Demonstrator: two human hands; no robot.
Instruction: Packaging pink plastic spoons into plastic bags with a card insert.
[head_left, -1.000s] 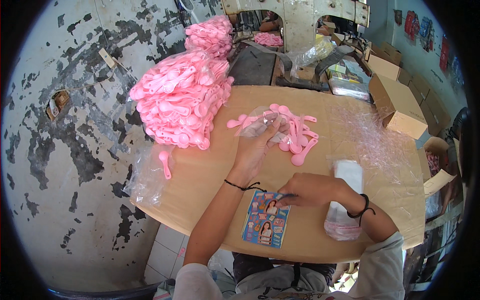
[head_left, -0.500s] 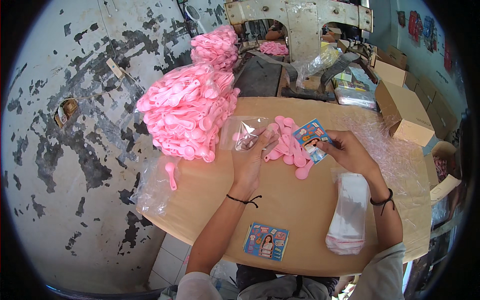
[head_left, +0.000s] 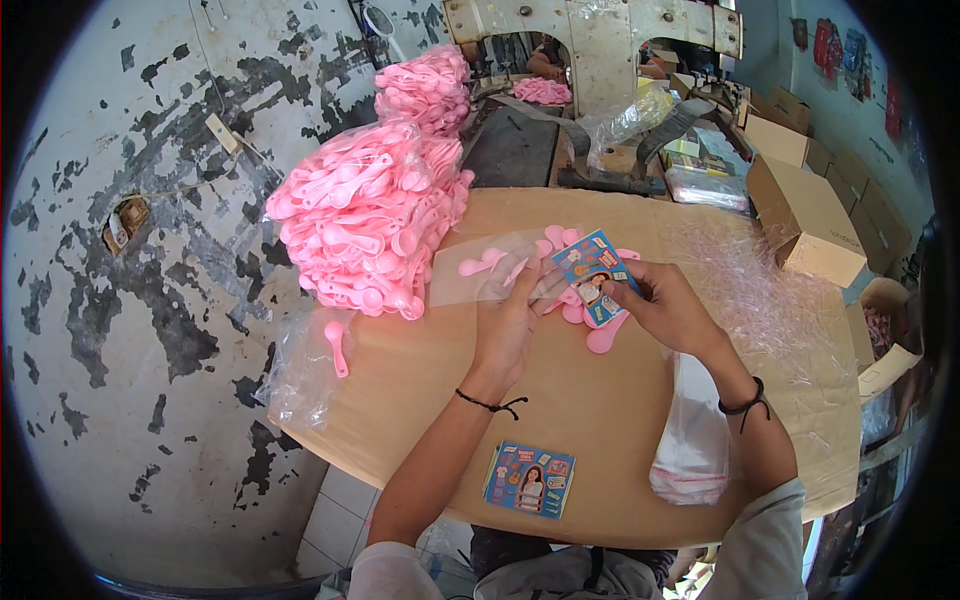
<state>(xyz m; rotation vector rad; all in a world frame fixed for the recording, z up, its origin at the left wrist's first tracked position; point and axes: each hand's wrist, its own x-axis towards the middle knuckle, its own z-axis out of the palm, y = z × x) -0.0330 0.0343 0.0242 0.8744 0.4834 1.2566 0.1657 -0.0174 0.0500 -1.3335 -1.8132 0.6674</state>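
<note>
right now, left hand point(head_left: 507, 325) flat-ish on the brown table point(head_left: 420, 400), fingers curled onto the mouth end of a clear plastic bag point(head_left: 480, 275), pinching its edge; bag stretching off toward 10 o'clock from the hand, with a couple of pink spoons seen through it. right hand point(head_left: 668, 308) closed around a small printed card point(head_left: 590, 272), thumb and fingers gripping its lower right corner, card tilted and held just at 3 o'clock of the bag's opening, touching or nearly touching the left fingertips; cannot tell which. under the card, a small loose heap of pink spoons point(head_left: 600, 325) lying on the table, between the two hands. black cord bands on both wrists.

further out at 10 o'clock from the hands, a big pile of pink spoons point(head_left: 365, 225) resting on crumpled clear plastic, one stray pink spoon point(head_left: 337, 345) lying apart at 9 o'clock near the table's left edge. at 6 o'clock, close to the near edge, a stack of printed cards point(head_left: 530, 480) lying flat between the forearms. at 5 o'clock, beneath the right forearm, a stack of empty clear bags point(head_left: 690, 450) with a red strip at the bottom. at 3 o'clock, a spread of crinkled clear plastic point(head_left: 760, 290). at 2 o'clock, beyond the table, brown cardboard boxes point(head_left: 800, 210). at 12 o'clock, an old sewing machine point(head_left: 600, 40).
</note>
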